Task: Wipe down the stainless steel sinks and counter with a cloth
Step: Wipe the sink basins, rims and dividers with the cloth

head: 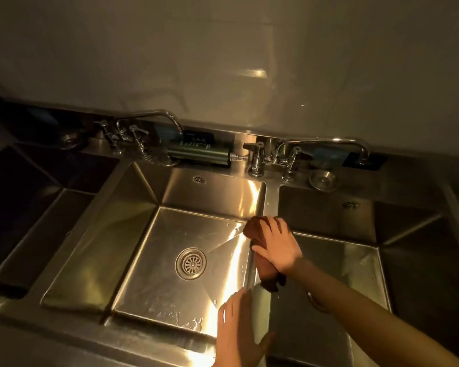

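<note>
In the dim room, the flat right hand pressed a brown cloth on the shiny sink wall. The left hand lay open.

- Dark green canister lies on its side.
- Left faucet stands just left of the canister.
- Right faucet stands just right of it.
- Round metal plug sits farther right.
</note>
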